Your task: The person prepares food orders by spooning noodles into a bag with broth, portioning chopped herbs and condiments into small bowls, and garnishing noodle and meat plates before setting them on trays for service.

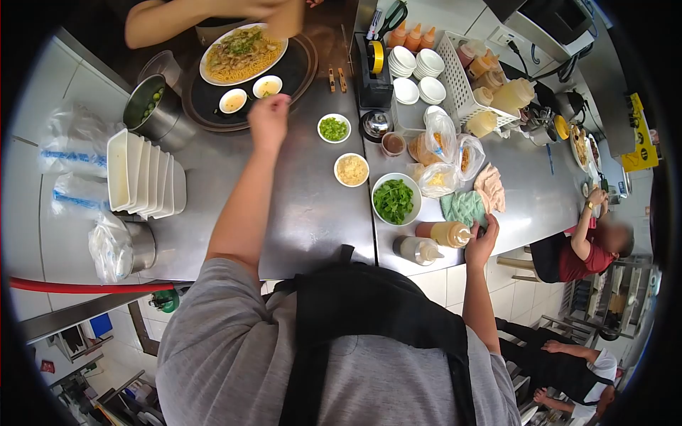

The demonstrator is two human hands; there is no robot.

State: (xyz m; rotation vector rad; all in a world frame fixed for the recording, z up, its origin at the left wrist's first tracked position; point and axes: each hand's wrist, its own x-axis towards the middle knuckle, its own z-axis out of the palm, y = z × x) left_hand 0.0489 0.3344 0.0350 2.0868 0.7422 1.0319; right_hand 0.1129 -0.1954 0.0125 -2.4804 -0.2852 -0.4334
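Observation:
My left hand (270, 122) is above the dark round tray (310, 67), its fingers closed in a pinch beside a small white bowl of pale sauce (267, 87). What the pinch holds, if anything, is too small to see. A second sauce bowl (233, 101) and an oval plate of noodles with green topping (244, 54) sit on that tray. Nearby are a bowl of chopped scallions (333, 128) and a bowl of minced garlic (351, 170). My right hand (483, 243) rests at the counter edge, fingers apart, near a squeeze bottle (446, 233) and a green cloth (463, 206).
Another person's arm (170, 20) reaches over the noodles. Stacked white containers (145, 177) and a metal pot (151, 106) stand left. A bowl of leafy greens (396, 200), bagged ingredients (437, 177) and a bottle basket (455, 71) are right. Two people are farther right.

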